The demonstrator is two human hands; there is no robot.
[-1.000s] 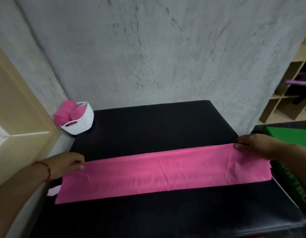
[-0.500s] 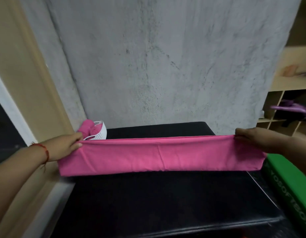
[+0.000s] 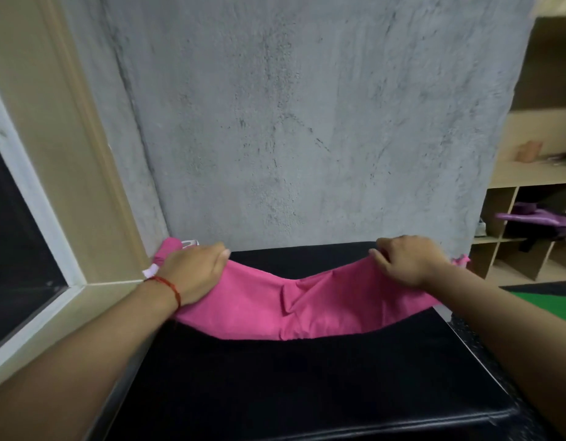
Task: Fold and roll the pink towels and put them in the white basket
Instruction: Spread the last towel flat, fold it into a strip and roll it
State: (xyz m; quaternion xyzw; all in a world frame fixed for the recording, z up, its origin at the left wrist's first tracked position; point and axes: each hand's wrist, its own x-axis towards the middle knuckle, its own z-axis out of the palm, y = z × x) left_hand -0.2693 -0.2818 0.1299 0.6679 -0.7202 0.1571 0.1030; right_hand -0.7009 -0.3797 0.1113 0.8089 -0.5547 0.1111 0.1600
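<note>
A long pink towel (image 3: pixel 275 310), folded into a strip, hangs slack in the air over the black table (image 3: pixel 291 386), sagging in the middle. My left hand (image 3: pixel 192 270) grips its left end and my right hand (image 3: pixel 405 264) grips its right end. Behind my left hand, at the table's far left corner, only a sliver of the white basket (image 3: pixel 191 242) shows, with a rolled pink towel (image 3: pixel 168 248) in it. A small white tag (image 3: pixel 150 270) sticks out by my left wrist.
A grey concrete wall stands right behind the table. A beige window frame (image 3: pixel 84 186) runs along the left. Wooden cubby shelves (image 3: pixel 529 218) with purple cloth stand at the right, and a green surface (image 3: pixel 552 305) lies beside the table's right edge.
The towel was lifted off the table and held taut; now my hands have come closer together, so it sags in the middle. The camera has tilted up.
</note>
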